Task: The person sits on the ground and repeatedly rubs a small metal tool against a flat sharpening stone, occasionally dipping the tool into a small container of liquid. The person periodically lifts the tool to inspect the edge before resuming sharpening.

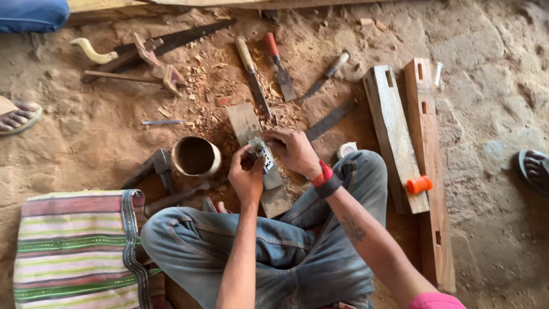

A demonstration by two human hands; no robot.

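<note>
Near the middle of the frame, the person sits cross-legged on the dirt floor with both hands together over a flat wooden board (251,129). The left hand (246,177) is curled tightly around a small grey metal piece (262,153), and the right hand (294,151) pinches the same piece from the other side with bent fingers; what kind of part it is cannot be told. The right wrist wears a red and black band (325,180).

Just left of the hands stands a round empty bowl (196,155), with a dark hammer-like tool (153,169) beside it. Above the hands, among wood shavings, lie three chisels: one with a pale handle (251,71), one with a red handle (278,66) and a smaller one (327,74). A handsaw (171,41) lies in the upper left.

To the right, two mortised wooden beams (409,126) lie side by side, and an orange cap-like object (419,184) rests on them. A striped cloth (77,249) fills the lower left corner. Other people's sandalled feet (17,117) show at the left and right edges.
</note>
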